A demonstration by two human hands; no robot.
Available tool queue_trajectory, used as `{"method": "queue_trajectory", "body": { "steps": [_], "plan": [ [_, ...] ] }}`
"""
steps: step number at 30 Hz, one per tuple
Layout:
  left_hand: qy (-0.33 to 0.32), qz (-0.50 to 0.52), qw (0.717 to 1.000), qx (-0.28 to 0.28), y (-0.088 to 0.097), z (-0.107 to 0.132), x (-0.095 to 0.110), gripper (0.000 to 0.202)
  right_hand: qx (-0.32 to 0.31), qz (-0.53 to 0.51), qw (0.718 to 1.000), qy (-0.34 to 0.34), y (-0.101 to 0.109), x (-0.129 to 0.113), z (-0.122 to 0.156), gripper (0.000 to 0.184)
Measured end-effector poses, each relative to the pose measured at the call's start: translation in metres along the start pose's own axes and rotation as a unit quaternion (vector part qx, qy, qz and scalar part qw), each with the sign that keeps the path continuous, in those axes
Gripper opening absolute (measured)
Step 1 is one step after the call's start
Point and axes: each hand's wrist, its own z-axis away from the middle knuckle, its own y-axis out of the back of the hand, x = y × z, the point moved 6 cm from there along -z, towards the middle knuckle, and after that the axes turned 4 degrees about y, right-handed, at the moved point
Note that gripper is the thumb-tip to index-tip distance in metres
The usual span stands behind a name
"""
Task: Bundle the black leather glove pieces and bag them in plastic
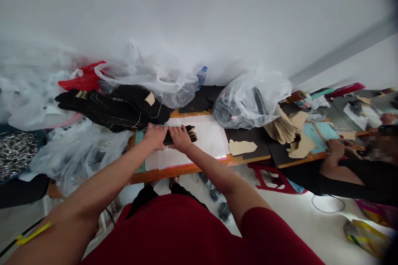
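The left hand (154,136) and right hand (180,138) clench one bundle of narrow black strips with tan edges (188,133), partly hidden beneath the fingers, its strips too tight to count, resting on a white sheet (211,138) atop an orange-edged surface (186,170), one black stitched pile (115,109) just beyond

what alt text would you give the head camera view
The left hand and right hand rest on a small stack of black and tan pieces on a white sheet on a table. Black fabric bundles, a clear plastic bag and tan paper shapes lie nearby, and a co-worker's hand shows at right.
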Motion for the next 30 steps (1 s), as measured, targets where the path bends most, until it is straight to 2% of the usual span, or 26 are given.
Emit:
{"method": "queue_trajectory", "body": {
  "steps": [2, 5, 8, 10, 12, 15, 17, 19, 23, 27, 30],
  "plan": [
    [0.024, 0.014, 0.999, 0.022, 0.002, 0.009, -0.027, 0.076, 0.006, 0.009, 1.0, 0.009, 0.0, 0.002, -0.004, 0.102],
    [0.048, 0.111, 0.989, 0.087, -0.006, 0.03, -0.071, 0.097, 0.013, 0.003, 1.0, 0.018, 0.0, 0.002, -0.005, 0.095],
    [0.046, 0.219, 0.95, 0.215, -0.015, 0.055, -0.091, 0.09, 0.008, -0.01, 0.999, 0.029, -0.002, 0.002, -0.005, 0.096],
    [0.038, 0.238, 0.922, 0.303, -0.023, 0.067, -0.083, 0.08, 0.003, -0.015, 1.0, 0.026, -0.004, 0.004, -0.005, 0.099],
    [0.039, 0.233, 0.906, 0.35, -0.034, 0.068, -0.063, 0.076, 0.0, -0.016, 1.0, 0.019, -0.006, 0.005, -0.005, 0.104],
    [0.112, 0.276, 0.876, 0.378, -0.056, 0.053, -0.043, 0.07, 0.002, -0.011, 1.0, 0.017, -0.008, 0.005, -0.003, 0.109],
    [0.16, 0.323, 0.844, 0.398, -0.068, 0.043, -0.041, 0.061, 0.008, -0.007, 1.0, 0.021, -0.008, 0.004, -0.002, 0.11],
    [0.177, 0.345, 0.827, 0.408, -0.072, 0.038, -0.041, 0.056, 0.013, -0.006, 1.0, 0.024, -0.007, 0.003, -0.001, 0.109],
    [0.213, 0.336, 0.828, 0.395, -0.066, 0.042, -0.042, 0.06, 0.015, -0.016, 1.0, 0.022, -0.008, 0.003, 0.0, 0.106],
    [0.264, 0.325, 0.821, 0.389, -0.064, 0.049, -0.038, 0.051, 0.029, -0.019, 0.999, 0.031, -0.011, 0.003, 0.003, 0.106],
    [0.257, 0.305, 0.827, 0.396, -0.066, 0.047, -0.035, 0.048, 0.035, -0.021, 0.998, 0.039, -0.012, 0.003, 0.004, 0.107]
  ]
}}
